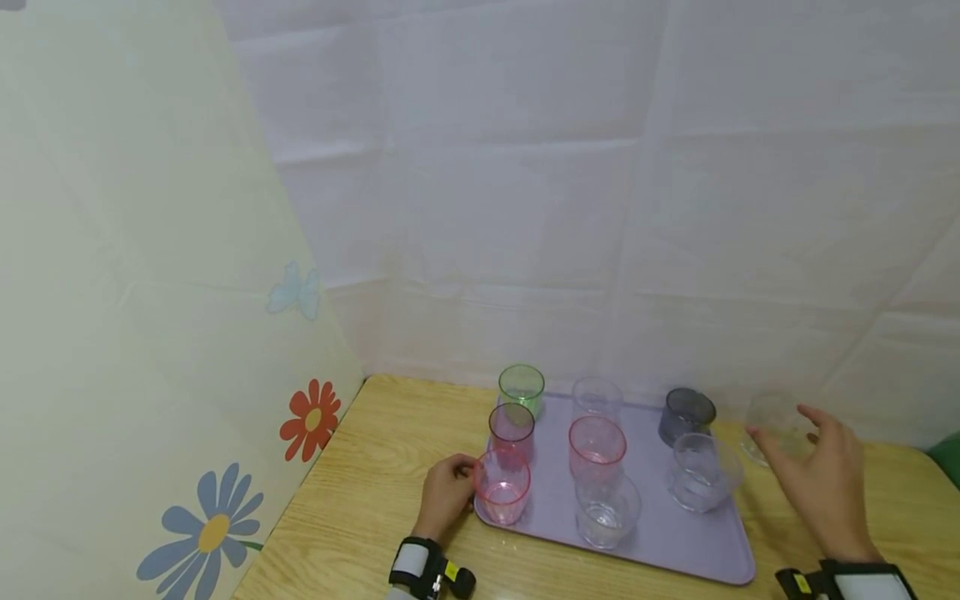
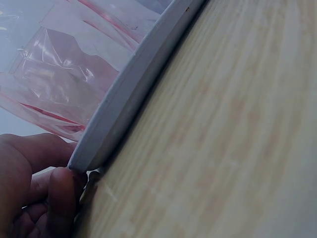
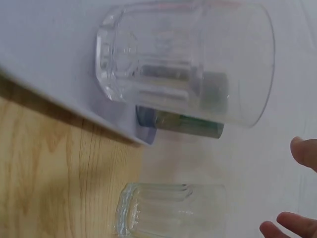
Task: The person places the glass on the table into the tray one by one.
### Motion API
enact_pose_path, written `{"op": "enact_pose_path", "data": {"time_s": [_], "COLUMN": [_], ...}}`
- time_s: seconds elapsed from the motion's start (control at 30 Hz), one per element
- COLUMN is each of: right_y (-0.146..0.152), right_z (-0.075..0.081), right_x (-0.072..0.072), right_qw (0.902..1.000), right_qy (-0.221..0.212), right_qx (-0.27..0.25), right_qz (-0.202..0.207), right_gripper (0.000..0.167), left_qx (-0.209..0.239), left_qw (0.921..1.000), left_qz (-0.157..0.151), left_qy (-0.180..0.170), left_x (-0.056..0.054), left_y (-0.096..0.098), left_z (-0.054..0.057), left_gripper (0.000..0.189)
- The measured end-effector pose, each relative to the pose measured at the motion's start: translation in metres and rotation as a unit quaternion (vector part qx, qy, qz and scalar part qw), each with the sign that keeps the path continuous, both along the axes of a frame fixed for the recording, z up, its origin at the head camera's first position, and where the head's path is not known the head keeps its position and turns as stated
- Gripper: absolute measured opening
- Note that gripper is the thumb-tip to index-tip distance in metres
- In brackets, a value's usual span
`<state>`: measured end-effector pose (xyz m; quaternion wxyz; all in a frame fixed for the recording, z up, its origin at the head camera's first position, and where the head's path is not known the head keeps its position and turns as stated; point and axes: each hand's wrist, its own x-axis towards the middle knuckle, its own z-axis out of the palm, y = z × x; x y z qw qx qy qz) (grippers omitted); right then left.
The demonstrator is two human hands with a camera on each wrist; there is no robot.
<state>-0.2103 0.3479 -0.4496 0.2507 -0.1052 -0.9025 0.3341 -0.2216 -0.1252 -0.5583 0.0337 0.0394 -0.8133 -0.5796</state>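
At the near left corner of the lilac tray (image 1: 675,546), my left hand (image 1: 444,493) pinches the edge between thumb and finger. Its fingertips (image 2: 62,191) show at the rim in the left wrist view, below a pink tumbler (image 1: 504,492). My right hand (image 1: 828,479) is raised off the tray's right side, thumb and fingers spread apart with nothing between them. Just beyond it, a clear glass (image 3: 163,208) stands on the table, partly behind the fingers in the head view. Another clear glass (image 1: 701,475) stands on the tray's right edge.
Also on the tray are a green tumbler (image 1: 521,385), a dark-rimmed pinkish one (image 1: 512,429), a red-rimmed one (image 1: 597,446), a smoky grey one (image 1: 684,417) and more clear glasses (image 1: 606,512). A white sheet (image 1: 510,208) hangs behind the wooden table (image 1: 375,442); something green (image 1: 948,457) sits far right.
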Motion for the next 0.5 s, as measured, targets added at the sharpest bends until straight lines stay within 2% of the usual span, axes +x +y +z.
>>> {"op": "enact_pose_path", "data": {"time_s": [0.1, 0.2, 0.33, 0.5], "right_y": [0.007, 0.016, 0.025, 0.034], "right_z": [-0.003, -0.007, -0.014, -0.021], "right_x": [-0.008, -0.015, -0.024, -0.033], "right_qw": [0.9995, 0.9993, 0.9989, 0.9931], "right_qy": [0.030, 0.031, -0.014, -0.076], "right_qx": [-0.009, -0.019, -0.038, -0.082], "right_qz": [0.000, -0.006, -0.024, -0.036], "right_gripper": [0.082, 0.085, 0.096, 0.108], "left_qx": [0.002, 0.004, 0.007, 0.006], "left_qw": [1.0000, 1.0000, 1.0000, 1.0000], "left_qz": [0.001, 0.001, 0.000, 0.000], "left_qy": [0.001, -0.001, -0.006, -0.004], "left_x": [0.000, 0.000, 0.000, 0.000], "left_y": [0.000, 0.000, 0.000, 0.000], "left_z": [0.000, 0.000, 0.001, 0.001], "left_gripper": [0.010, 0.010, 0.010, 0.010]}}
